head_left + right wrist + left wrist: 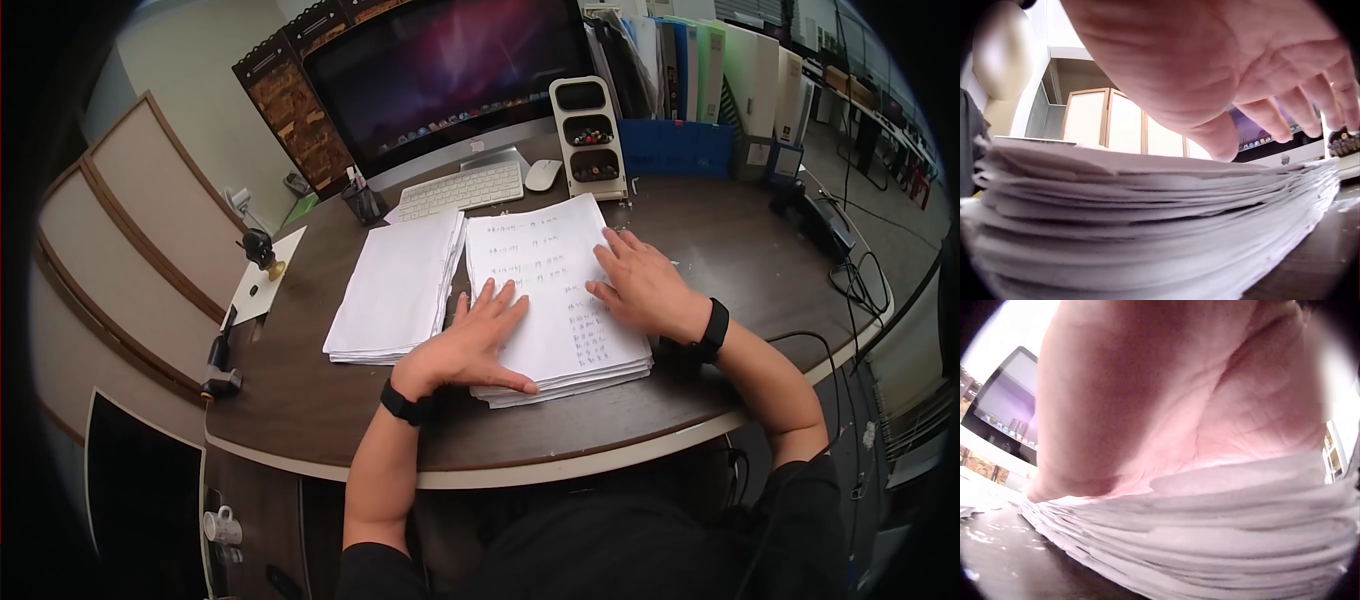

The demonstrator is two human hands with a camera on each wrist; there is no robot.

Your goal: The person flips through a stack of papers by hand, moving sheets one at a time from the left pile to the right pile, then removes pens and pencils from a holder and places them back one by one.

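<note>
A thick stack of handwritten paper sheets (545, 330) lies on the desk in front of the person. My left hand (468, 340) rests on its left side with fingers spread and thumb toward the near edge; the left wrist view shows the palm (1166, 412) against the uneven sheet edges (1229, 531). My right hand (648, 285) is over the stack's right side, fingers extended. In the right wrist view, that hand (1222, 75) hangs just above the layered pile (1135, 212), thumb tip near the top sheet. Left of it lies a second stack of blank-looking paper (390, 285).
Behind the papers stand a white keyboard (460, 190), a mouse (543, 175), a monitor (450, 80) and a pen organizer (588, 140). A pen cup (362, 200) is at the left. A desk phone (815, 225) with cables sits at the right edge.
</note>
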